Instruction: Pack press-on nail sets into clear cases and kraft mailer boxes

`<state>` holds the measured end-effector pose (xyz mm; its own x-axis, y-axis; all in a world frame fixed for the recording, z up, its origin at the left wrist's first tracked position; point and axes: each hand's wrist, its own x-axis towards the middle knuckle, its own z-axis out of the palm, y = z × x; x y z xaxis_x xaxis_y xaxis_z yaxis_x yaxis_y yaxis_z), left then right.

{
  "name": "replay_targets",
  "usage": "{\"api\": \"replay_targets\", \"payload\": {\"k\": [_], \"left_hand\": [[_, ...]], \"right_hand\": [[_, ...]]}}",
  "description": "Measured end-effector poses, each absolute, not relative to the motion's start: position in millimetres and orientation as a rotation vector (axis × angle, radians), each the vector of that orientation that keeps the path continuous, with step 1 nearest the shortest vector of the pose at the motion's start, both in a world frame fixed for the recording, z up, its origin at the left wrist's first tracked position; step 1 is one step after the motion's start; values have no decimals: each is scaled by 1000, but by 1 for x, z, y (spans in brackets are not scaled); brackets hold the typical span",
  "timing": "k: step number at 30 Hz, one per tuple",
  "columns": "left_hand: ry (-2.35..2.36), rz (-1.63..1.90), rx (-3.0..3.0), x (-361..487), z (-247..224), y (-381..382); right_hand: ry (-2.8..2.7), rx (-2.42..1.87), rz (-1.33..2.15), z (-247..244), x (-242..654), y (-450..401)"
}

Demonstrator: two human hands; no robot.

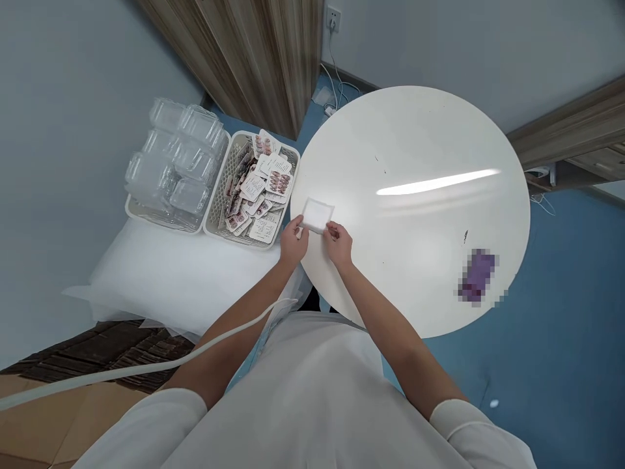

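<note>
A small, flat, white packet (318, 215) with a paler middle and greyish edges is at the left edge of the round white table. Its near left corner is pinched between the thumb and fingers of my left hand (294, 241). At the near right corner my right hand (338, 243) grips it the same way. Whether the packet touches the tabletop I cannot tell, nor what is inside. Just left of my left hand stands a white plastic basket (213, 226) full of printed cards (252, 187), some showing press-on nails.
Clear plastic boxes (190, 159) are piled in a second basket (161, 223) farther left. White translucent sheets (180, 267) lie below the baskets. A blurred purple object (477, 276) rests on the round table (439, 137). A white cable (146, 368) crosses near my left arm.
</note>
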<state>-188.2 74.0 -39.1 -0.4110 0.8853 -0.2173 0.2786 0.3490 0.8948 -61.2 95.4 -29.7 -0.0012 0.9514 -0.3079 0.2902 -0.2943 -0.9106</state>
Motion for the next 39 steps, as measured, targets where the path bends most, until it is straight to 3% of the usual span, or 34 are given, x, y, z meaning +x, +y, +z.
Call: {"api": "replay_targets", "payload": {"k": [20,28,39], "left_hand": [[1831,1084,1124,-186,-28,59],[1950,1039,1133,-164,2,1],[2020,1056,980,-121,21,-85]], "right_hand": [[-1306,-1558,1383,-11,-44,76],[-1398,-1682,1431,1,16,31],[-1425,-1377,1682,13,61,-16]]}}
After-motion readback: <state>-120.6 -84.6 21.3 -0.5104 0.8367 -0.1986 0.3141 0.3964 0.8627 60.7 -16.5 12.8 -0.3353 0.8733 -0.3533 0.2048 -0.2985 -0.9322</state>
